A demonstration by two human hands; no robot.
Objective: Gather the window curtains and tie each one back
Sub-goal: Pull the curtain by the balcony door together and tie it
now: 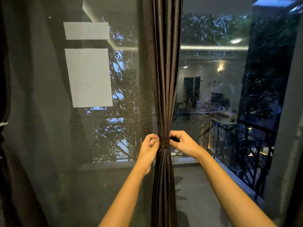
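Note:
A dark brown curtain (164,71) hangs gathered into a narrow bundle in the middle of the window. A brown tie-back band (164,143) is wrapped around it at its narrowest point. My left hand (150,145) is at the band's left side with fingers curled, pinching its end against the fabric. My right hand (182,142) is at the band's right side, fingers curled round the band's other end. A second dark curtain (9,128) hangs loose at the far left edge.
A sheer grey mesh curtain (98,128) covers the left half of the glass. Through the bare right pane (213,95) I see a balcony floor and a black metal railing (246,145). A grey wall or frame (290,128) stands at the right.

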